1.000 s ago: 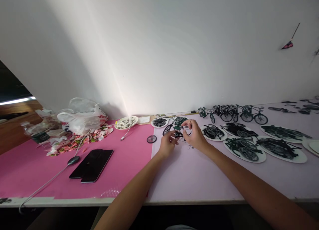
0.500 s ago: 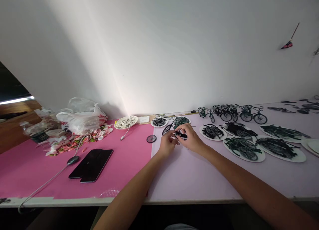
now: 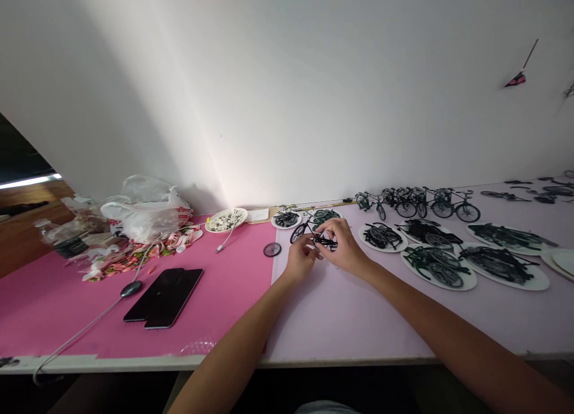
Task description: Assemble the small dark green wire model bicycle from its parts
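Between my two hands is a small black model bicycle point(image 3: 298, 231), its front wheel pointing left and away from me. My left hand point(image 3: 301, 258) pinches its lower middle from the left. My right hand point(image 3: 341, 245) has its fingers closed on the rear part of the frame from the right. My fingers cover much of the frame, and whether a small part is pinched there I cannot tell. To the left of my hands a loose toy wheel point(image 3: 271, 249) lies flat near the seam of the pink and pale table covers.
White plates of bicycle parts point(image 3: 438, 268) spread to the right. Several assembled model bicycles point(image 3: 456, 206) stand by the wall. On the left are two dark phones point(image 3: 167, 297), a cable puck point(image 3: 131, 289), plastic bags point(image 3: 146, 211) and a plate of small pale pieces point(image 3: 226, 220).
My hands stay at almost the same spot, with small finger movements on the model bicycle. Its front end has shifted very slightly left and up.
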### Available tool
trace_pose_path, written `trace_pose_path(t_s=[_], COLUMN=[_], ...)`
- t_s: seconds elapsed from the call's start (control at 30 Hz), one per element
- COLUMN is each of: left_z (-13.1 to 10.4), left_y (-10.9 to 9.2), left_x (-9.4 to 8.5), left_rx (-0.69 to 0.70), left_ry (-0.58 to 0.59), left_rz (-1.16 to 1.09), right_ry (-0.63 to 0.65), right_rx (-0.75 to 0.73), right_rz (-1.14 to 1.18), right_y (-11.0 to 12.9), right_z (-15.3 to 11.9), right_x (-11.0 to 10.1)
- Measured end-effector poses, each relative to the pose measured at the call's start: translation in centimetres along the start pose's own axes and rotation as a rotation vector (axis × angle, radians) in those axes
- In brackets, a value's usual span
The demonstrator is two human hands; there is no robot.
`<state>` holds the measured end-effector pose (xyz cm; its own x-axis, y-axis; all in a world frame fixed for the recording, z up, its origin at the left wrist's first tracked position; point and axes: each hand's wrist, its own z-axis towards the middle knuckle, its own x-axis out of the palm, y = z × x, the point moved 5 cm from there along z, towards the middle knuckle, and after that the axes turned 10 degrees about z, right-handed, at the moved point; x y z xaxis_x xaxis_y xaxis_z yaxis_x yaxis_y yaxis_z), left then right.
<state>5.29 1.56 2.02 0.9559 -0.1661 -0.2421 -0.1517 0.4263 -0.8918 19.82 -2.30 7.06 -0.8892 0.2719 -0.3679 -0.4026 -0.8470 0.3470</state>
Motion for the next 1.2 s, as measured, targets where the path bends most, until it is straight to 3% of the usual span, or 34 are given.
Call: trace_pose_path(t_s=[0.53,1.2], left_z=[0.1,-0.4], left_y=[-0.2,-1.6], left_x=[-0.3,-0.6], left_rx=[0.009,0.005], left_ry=[-0.054,0.002], left_rz=[-0.004,-0.028], right_ry=[-0.057,-0.021], right_rx=[0.026,0.074], right_rz=[-0.001,0.021], right_y=[-0.3,-0.5], right_z=[-0.2,-0.3], right_x=[-0.1,0.0])
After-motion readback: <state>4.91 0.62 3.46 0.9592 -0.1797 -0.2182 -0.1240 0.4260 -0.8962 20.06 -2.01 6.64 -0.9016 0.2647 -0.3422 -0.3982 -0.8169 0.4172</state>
